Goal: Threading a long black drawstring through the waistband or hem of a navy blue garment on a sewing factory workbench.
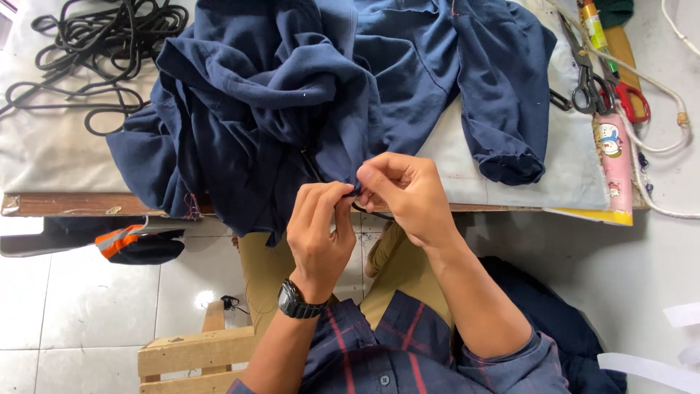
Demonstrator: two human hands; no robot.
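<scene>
You are holding the edge of a navy blue garment (321,95) between both hands, just at the near edge of the table (65,203). Your left hand (319,233) is pinching the fabric with thumb and fingers pressed together, and your right hand (405,193) is pinching the same small fold from the other side, so the fingertips of both hands are almost touching each other around the cloth. A thin dark cord (370,211) is showing just below this pinch point; I cannot tell if it is going inside the hem. From your grip the main mass of the garment is lying toward 12 o'clock and 11 o'clock, piled on the table, while one sleeve (503,109) is stretching out toward 1 o'clock. The pinched edge is running roughly from 9 o'clock to 3 o'clock between your two hands, and both hands are equally near to it. A bundle of black cord (95,51) is lying well apart at 10 o'clock, and the scissors (587,73) are lying at 2 o'clock near the right edge of the table.
</scene>
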